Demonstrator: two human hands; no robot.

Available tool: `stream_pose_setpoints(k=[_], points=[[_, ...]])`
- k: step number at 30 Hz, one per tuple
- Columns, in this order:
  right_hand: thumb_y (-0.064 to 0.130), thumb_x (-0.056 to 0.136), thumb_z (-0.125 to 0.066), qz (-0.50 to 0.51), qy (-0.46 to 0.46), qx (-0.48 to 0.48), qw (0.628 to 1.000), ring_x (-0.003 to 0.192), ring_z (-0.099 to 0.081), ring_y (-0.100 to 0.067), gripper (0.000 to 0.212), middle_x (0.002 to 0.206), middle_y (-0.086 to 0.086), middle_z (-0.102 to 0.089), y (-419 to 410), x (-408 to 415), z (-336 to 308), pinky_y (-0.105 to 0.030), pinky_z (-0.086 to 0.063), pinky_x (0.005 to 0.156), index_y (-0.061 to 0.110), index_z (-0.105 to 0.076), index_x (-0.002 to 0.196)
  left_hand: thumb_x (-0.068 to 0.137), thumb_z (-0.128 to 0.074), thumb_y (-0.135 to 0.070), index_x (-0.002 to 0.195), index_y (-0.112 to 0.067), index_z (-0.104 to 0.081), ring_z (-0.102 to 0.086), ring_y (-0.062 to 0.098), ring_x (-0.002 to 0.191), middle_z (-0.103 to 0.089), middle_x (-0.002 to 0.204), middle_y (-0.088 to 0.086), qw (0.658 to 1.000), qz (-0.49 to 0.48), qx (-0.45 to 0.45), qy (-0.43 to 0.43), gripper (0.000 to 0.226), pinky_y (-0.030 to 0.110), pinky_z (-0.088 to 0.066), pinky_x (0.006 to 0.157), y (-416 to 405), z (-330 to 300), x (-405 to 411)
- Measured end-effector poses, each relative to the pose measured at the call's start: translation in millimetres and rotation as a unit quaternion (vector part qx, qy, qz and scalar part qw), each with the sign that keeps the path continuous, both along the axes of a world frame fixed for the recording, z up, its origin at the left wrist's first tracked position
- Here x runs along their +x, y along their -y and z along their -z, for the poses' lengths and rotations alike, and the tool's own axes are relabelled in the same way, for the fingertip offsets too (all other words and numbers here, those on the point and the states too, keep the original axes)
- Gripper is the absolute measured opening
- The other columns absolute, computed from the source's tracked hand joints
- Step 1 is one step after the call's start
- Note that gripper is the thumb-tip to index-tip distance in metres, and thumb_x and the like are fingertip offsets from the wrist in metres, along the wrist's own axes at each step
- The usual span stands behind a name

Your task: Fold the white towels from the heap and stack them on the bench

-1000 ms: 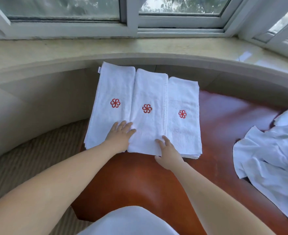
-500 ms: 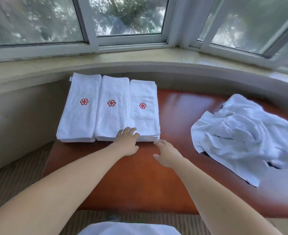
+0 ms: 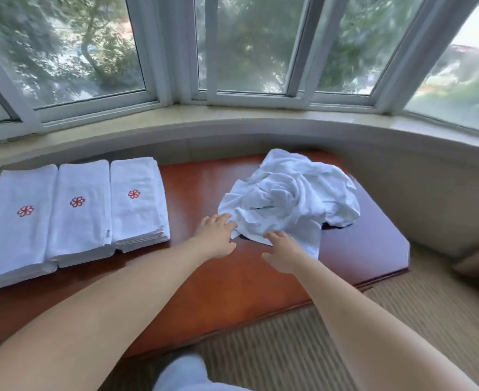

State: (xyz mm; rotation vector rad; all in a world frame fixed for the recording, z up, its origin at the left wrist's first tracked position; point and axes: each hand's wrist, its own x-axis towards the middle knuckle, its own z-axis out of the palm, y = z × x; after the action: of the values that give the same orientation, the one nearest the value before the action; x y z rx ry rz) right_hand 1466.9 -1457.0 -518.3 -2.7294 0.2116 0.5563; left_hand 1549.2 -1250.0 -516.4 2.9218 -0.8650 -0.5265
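Towels: three folded stacks [image 3: 74, 210] lie left of the heap [image 3: 289, 198] on the bench [image 3: 204, 283]; your left hand [image 3: 215, 235] and right hand [image 3: 284, 251], fingers spread, touch the heap's near edge, gripping nothing yet.

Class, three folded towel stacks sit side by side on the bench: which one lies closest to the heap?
The rightmost stack, beside the bare wood facing the heap; the other two stacks lie farther left.
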Motion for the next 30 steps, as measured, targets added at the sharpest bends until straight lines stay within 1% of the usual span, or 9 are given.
stream_pose_setpoints(k=[7,15,17,20,21,24,25,27,30], points=[[0.036,0.097,-0.059,0.063,-0.006,0.008,0.998,0.148,-0.031,-0.024,0.064,0.164,0.003,-0.027,74.6,-21.9,-5.7,-0.044,-0.041,0.112,0.026,-0.036,0.156,0.096,-0.053,-0.046,0.155,-0.029,-0.035,-0.020,0.025,0.153,-0.018,0.168,0.001,0.998,0.047,-0.025,-0.029,0.064,0.045,-0.013,0.125,90.5,9.1,5.6],[0.035,0.099,-0.057,0.104,-0.045,0.018,0.993,0.143,-0.040,-0.025,0.061,0.162,0.003,-0.031,147.2,14.6,28.8,-0.042,-0.042,0.111,0.025,-0.037,0.156,0.098,-0.057,-0.042,0.153,-0.022,-0.041,-0.032,0.027,0.147,-0.031,0.161,0.001,0.985,0.001,-0.092,-0.149,0.060,0.041,-0.032,0.118,176.4,55.9,56.6],[0.036,0.099,-0.057,0.120,-0.062,0.032,0.990,0.136,-0.047,-0.025,0.061,0.161,0.001,-0.033,164.1,35.7,40.5,-0.037,-0.047,0.100,0.026,-0.038,0.155,0.100,-0.054,-0.041,0.152,-0.022,-0.041,-0.034,0.027,0.145,-0.032,0.161,0.001,0.978,-0.024,-0.111,-0.177,0.057,0.040,-0.035,0.115,196.2,68.9,76.2],[0.034,0.096,-0.058,0.179,-0.075,0.078,0.978,0.103,-0.061,-0.017,0.058,0.144,-0.001,-0.049,183.2,73.2,56.7,-0.029,-0.047,0.076,0.026,-0.043,0.152,0.103,-0.051,-0.036,0.153,-0.020,-0.040,-0.042,0.027,0.140,-0.034,0.160,0.004,0.968,-0.060,-0.139,-0.202,0.054,0.041,-0.042,0.109,220.3,84.6,106.8],[0.032,0.096,-0.058,0.207,-0.071,0.103,0.970,0.098,-0.061,-0.014,0.056,0.138,0.001,-0.054,187.2,85.7,61.4,-0.028,-0.047,0.075,0.026,-0.046,0.150,0.103,-0.050,-0.034,0.153,-0.019,-0.040,-0.043,0.027,0.140,-0.035,0.160,0.005,0.964,-0.067,-0.149,-0.208,0.053,0.040,-0.042,0.109,226.8,90.0,116.5],[0.029,0.096,-0.059,0.288,-0.055,0.178,0.939,0.122,-0.057,-0.017,0.052,0.145,0.003,-0.055,195.1,118.6,74.3,-0.036,-0.049,0.100,0.022,-0.051,0.146,0.104,-0.048,-0.030,0.154,-0.019,-0.038,-0.045,0.026,0.139,-0.035,0.160,0.004,0.958,-0.082,-0.160,-0.223,0.052,0.039,-0.044,0.106,243.2,106.6,142.4],[0.030,0.095,-0.059,0.308,-0.052,0.196,0.929,0.124,-0.056,-0.018,0.051,0.144,0.003,-0.056,196.5,127.1,77.7,-0.039,-0.049,0.104,0.022,-0.052,0.145,0.104,-0.048,-0.029,0.155,-0.020,-0.037,-0.046,0.026,0.139,-0.035,0.161,0.004,0.957,-0.086,-0.161,-0.226,0.052,0.039,-0.045,0.105,248.1,111.3,149.6],[0.031,0.094,-0.058,0.331,-0.051,0.219,0.916,0.121,-0.057,-0.017,0.049,0.140,0.002,-0.058,199.3,141.0,83.6,-0.039,-0.049,0.103,0.023,-0.053,0.143,0.104,-0.048,-0.028,0.154,-0.021,-0.036,-0.048,0.025,0.136,-0.035,0.161,0.002,0.954,-0.094,-0.169,-0.228,0.052,0.038,-0.046,0.101,259.5,119.2,161.8],[0.034,0.095,-0.058,0.342,-0.053,0.235,0.908,0.113,-0.058,-0.014,0.051,0.136,0.003,-0.059,204.4,157.5,91.0,-0.032,-0.048,0.094,0.023,-0.052,0.144,0.103,-0.049,-0.028,0.152,-0.021,-0.040,-0.053,0.024,0.130,-0.042,0.155,0.001,0.953,-0.100,-0.178,-0.224,0.050,0.041,-0.049,0.099,278.5,126.3,177.2]])
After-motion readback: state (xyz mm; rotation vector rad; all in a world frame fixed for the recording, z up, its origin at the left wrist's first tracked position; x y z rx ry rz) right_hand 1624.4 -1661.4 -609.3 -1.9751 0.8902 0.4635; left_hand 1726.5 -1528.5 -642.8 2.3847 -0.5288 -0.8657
